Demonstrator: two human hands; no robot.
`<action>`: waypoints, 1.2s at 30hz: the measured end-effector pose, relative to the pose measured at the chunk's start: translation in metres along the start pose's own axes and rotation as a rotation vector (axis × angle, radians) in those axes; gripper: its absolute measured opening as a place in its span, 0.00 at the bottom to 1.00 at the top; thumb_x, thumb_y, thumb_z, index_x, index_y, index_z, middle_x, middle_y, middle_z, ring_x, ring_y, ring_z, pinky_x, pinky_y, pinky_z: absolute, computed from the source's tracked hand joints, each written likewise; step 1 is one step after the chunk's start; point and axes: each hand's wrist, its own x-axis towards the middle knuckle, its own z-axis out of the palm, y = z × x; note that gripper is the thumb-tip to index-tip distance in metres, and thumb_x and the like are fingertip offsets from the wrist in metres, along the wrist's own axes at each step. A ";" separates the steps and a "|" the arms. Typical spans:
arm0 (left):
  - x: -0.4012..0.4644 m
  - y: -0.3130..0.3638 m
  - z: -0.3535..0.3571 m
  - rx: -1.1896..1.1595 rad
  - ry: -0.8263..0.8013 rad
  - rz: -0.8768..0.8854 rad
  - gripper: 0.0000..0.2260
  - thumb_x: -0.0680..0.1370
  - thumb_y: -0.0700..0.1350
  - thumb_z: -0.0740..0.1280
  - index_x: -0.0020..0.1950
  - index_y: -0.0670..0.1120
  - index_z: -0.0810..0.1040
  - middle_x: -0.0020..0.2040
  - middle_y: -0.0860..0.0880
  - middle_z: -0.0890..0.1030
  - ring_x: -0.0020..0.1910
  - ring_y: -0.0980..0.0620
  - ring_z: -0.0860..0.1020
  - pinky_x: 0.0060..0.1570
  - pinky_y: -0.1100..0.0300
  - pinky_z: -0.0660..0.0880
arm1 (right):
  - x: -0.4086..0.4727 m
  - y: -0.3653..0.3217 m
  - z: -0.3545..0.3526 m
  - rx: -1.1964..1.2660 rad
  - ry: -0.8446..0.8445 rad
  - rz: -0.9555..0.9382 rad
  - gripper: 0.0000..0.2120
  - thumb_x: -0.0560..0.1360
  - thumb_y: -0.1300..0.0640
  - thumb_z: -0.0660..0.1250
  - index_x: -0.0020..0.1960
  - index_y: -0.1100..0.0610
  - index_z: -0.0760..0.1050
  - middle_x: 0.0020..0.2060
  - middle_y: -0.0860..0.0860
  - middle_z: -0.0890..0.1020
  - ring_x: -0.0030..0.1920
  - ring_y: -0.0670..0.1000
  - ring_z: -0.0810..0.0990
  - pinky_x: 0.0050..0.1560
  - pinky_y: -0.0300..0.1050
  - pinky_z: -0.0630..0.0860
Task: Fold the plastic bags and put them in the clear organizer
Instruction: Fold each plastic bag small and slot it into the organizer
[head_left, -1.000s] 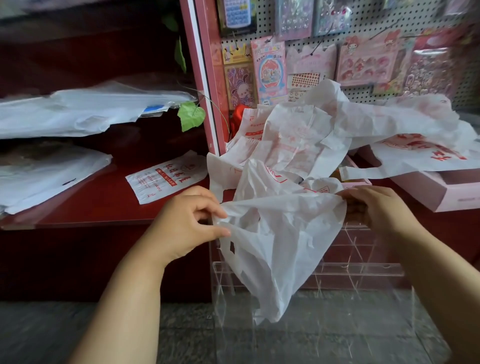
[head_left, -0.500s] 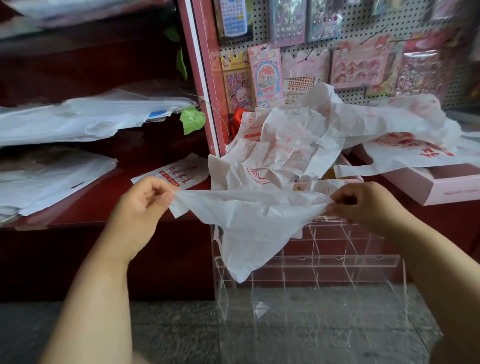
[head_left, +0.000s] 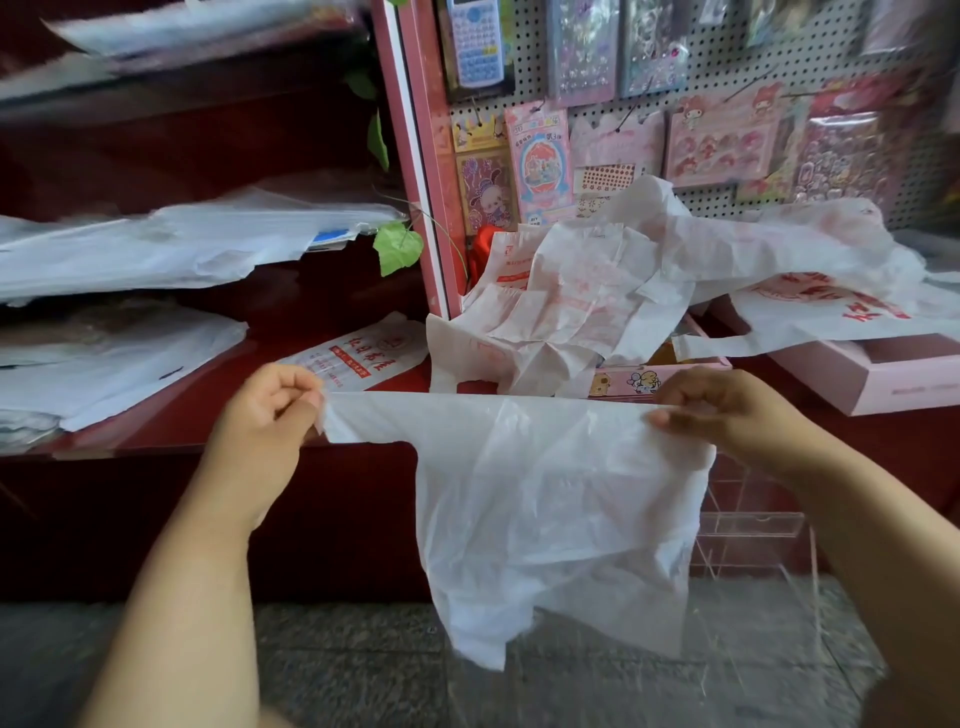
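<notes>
Red shelf (head_left: 156, 421) behind; white bag (head_left: 550, 499) taut between pinching left hand (head_left: 265, 415) and right hand (head_left: 727, 410), over clear organizer (head_left: 753, 525).

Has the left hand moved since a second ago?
Yes. The left hand has swung out leftward, away from the pink post, pulling the bag taut.

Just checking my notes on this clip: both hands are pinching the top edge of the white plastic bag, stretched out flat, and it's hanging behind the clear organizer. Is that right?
Not quite. The head view shows the white plastic bag hanging in front of the clear organizer, covering most of it, not behind it. The rest holds: the left hand and the right hand each pinch an end of its top edge, pulled out straight.
</notes>
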 end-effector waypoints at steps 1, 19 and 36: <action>0.000 -0.002 -0.001 0.024 -0.020 -0.034 0.14 0.80 0.35 0.61 0.43 0.53 0.78 0.38 0.45 0.78 0.38 0.51 0.75 0.49 0.47 0.73 | -0.001 0.001 0.001 0.014 -0.010 0.023 0.11 0.67 0.48 0.73 0.35 0.56 0.79 0.30 0.45 0.79 0.31 0.44 0.74 0.33 0.31 0.69; 0.001 -0.025 0.002 0.139 -0.120 -0.173 0.15 0.76 0.33 0.69 0.51 0.54 0.77 0.47 0.46 0.83 0.46 0.51 0.80 0.55 0.55 0.72 | 0.006 0.030 -0.002 -0.247 -0.039 0.189 0.18 0.73 0.50 0.73 0.43 0.66 0.78 0.30 0.51 0.74 0.30 0.48 0.70 0.29 0.37 0.66; -0.039 0.008 0.125 0.282 -0.625 0.056 0.16 0.75 0.50 0.72 0.62 0.53 0.78 0.58 0.59 0.78 0.58 0.64 0.74 0.55 0.75 0.67 | 0.015 0.003 0.023 -0.395 -0.303 -0.006 0.04 0.71 0.51 0.75 0.39 0.50 0.81 0.38 0.51 0.83 0.39 0.51 0.80 0.41 0.46 0.77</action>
